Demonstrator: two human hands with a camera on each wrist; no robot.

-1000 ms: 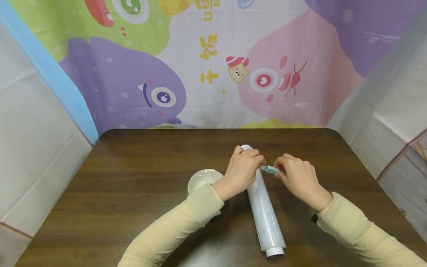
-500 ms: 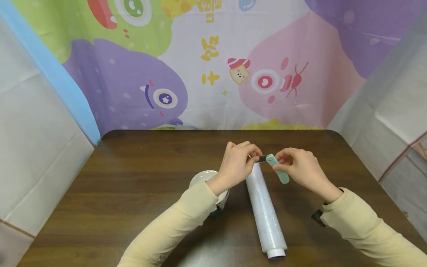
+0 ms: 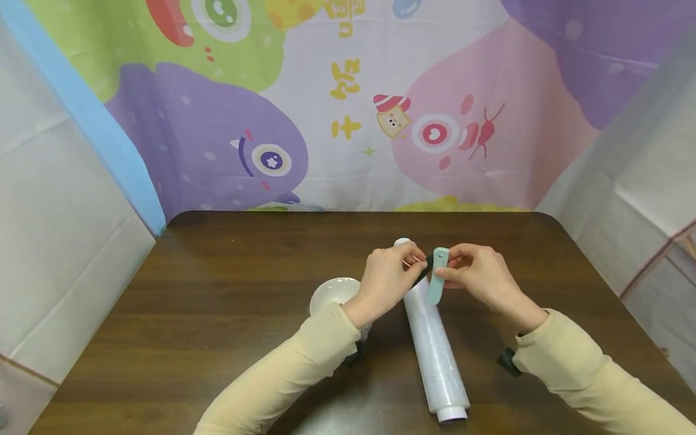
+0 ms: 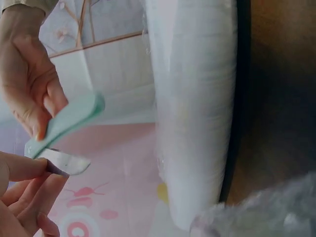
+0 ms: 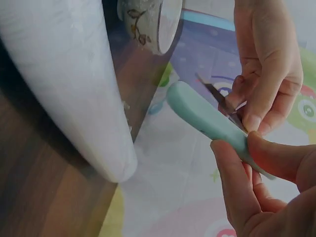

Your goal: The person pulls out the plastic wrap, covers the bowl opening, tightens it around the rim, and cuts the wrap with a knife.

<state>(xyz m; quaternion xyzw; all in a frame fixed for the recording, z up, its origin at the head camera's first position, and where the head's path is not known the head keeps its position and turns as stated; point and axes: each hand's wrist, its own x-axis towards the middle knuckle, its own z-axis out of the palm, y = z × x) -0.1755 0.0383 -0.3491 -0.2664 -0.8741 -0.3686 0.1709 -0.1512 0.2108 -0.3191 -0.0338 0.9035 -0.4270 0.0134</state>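
Observation:
In the head view both hands meet over the far part of a roll of plastic wrap, working on a folding knife with a mint-green handle. My right hand pinches that handle near its pivot between thumb and fingers. My left hand pinches the blade, which looks dark in the head and right wrist views. Blade and handle stand at a narrow angle, as the right wrist view shows, partly folded. The roll lies on the table, apart from the knife. A white bowl sits beside my left forearm, which partly hides it.
The brown wooden table has rounded far corners. Behind it hangs a cartoon-printed cloth. A dark object shows by the right cuff. Crinkled clear plastic appears at the left wrist view's lower right.
The knife's handle has swung round, from pointing right to hanging down and slightly left. The blade has turned too, now slanting down-left. The roll stays in place.

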